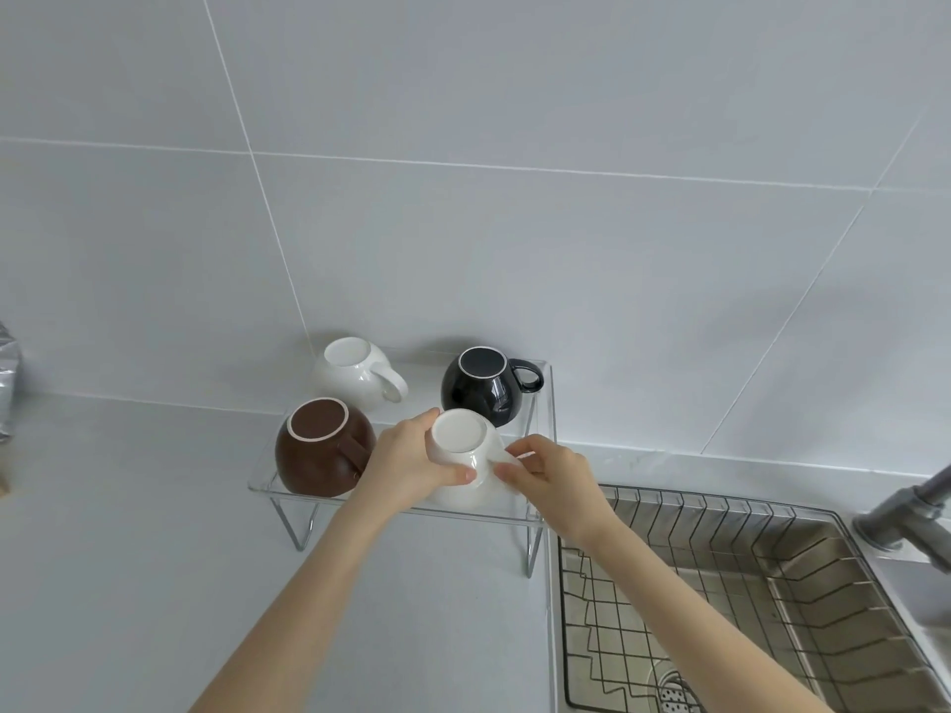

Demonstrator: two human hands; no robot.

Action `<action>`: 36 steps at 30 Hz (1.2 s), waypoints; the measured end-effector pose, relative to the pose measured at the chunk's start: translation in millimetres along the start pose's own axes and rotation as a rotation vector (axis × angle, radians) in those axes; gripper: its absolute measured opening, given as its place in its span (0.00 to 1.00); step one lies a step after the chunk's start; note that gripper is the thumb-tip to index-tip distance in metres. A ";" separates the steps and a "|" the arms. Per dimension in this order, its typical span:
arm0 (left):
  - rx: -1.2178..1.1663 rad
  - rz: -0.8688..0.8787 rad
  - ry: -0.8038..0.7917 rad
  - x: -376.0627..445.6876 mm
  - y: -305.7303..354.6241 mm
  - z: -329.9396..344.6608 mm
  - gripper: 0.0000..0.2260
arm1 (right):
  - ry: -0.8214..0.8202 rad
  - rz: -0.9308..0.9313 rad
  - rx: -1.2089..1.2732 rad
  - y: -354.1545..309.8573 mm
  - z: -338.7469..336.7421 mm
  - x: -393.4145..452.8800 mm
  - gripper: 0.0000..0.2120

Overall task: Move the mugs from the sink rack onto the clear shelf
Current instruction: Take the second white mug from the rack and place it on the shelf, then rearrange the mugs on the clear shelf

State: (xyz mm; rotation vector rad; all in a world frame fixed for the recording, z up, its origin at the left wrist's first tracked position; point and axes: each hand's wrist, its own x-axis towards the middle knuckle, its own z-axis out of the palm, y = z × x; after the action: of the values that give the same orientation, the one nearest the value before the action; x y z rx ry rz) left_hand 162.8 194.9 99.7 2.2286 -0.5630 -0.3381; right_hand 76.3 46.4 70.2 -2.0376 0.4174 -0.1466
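Note:
A clear shelf (543,398) on thin metal legs stands on the counter against the tiled wall. Upside down on it are a white mug (355,375) at the back left, a black mug (483,385) at the back right and a brown mug (321,447) at the front left. At the front right a second white mug (465,463) sits upside down between my hands. My left hand (406,463) wraps its left side. My right hand (553,473) pinches its handle. The wire sink rack (731,568) at the lower right holds no mugs that I can see.
A steel sink (803,609) lies under the rack, with its drain at the bottom edge. A grey tap (905,512) juts in from the right. A silver foil bag (7,383) stands at the far left on the grey counter (128,532).

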 end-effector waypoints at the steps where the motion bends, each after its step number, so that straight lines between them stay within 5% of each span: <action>1: 0.000 -0.002 -0.006 0.3 -0.7 0.1 0.17 | -0.023 0.013 -0.012 -0.4 -0.9 0.2 0.07; 5: 0.033 -0.008 -0.045 -1.5 4.8 -1.2 0.21 | -0.127 0.052 -0.067 -4.9 -10.3 -3.0 0.16; 11: 0.110 -0.080 -0.076 -8.0 12.3 1.2 0.36 | -0.101 0.001 -0.131 -6.6 -12.2 -15.9 0.16; 18: 0.075 -0.101 0.023 -23.0 12.2 8.6 0.32 | 0.072 -0.066 -0.187 -8.2 -5.1 -13.4 0.09; 29: 0.177 -0.129 0.169 -27.4 13.0 17.8 0.30 | 0.066 -0.112 -0.160 -1.8 -9.2 -0.7 0.09; 33: 0.209 -0.125 0.129 -22.3 7.7 16.8 0.29 | 0.068 -0.105 -0.159 0.6 -8.7 -1.3 0.10; 36: 0.263 -0.126 -0.005 -6.7 10.4 5.8 0.24 | -0.088 -0.055 -0.257 -14.2 -20.7 4.4 0.09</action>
State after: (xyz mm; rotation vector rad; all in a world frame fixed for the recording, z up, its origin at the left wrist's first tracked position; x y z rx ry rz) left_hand 151.7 188.4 104.2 2.5241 -0.4939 -0.3513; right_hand 77.9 33.8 92.3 -2.2996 0.3387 -0.0382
